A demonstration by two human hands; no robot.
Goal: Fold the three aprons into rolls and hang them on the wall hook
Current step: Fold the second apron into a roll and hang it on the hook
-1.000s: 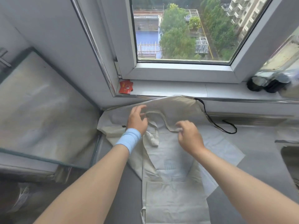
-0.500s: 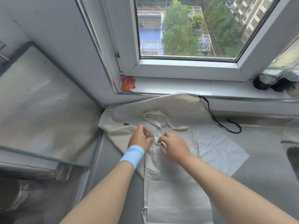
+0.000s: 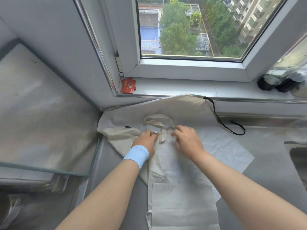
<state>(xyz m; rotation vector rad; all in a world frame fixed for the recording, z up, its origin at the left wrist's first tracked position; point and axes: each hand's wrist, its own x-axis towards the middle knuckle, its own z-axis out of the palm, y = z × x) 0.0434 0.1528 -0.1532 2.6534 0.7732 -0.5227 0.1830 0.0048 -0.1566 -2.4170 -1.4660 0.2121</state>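
A beige apron (image 3: 181,193) lies lengthwise on the grey counter, its pocket toward me and its neck strap loop (image 3: 157,122) at the far end. My left hand (image 3: 146,140), with a blue wristband, and my right hand (image 3: 187,140) both pinch the apron's top edge on either side of the strap. Beneath it lie a white apron (image 3: 227,150) spread to the right and another beige apron (image 3: 174,107) with a black strap (image 3: 222,123), draped up against the window sill. No wall hook is in view.
A glass-topped surface (image 3: 41,113) stands to the left, its edge close to the aprons. A red packet (image 3: 127,85) and dark objects (image 3: 275,82) sit on the window sill (image 3: 182,87). A sink rim (image 3: 297,153) shows at the right edge.
Both hands came down from the far end of the apron pile to the top apron's upper edge, met near the strap, then spread slightly apart. The strap loop now lies flat.
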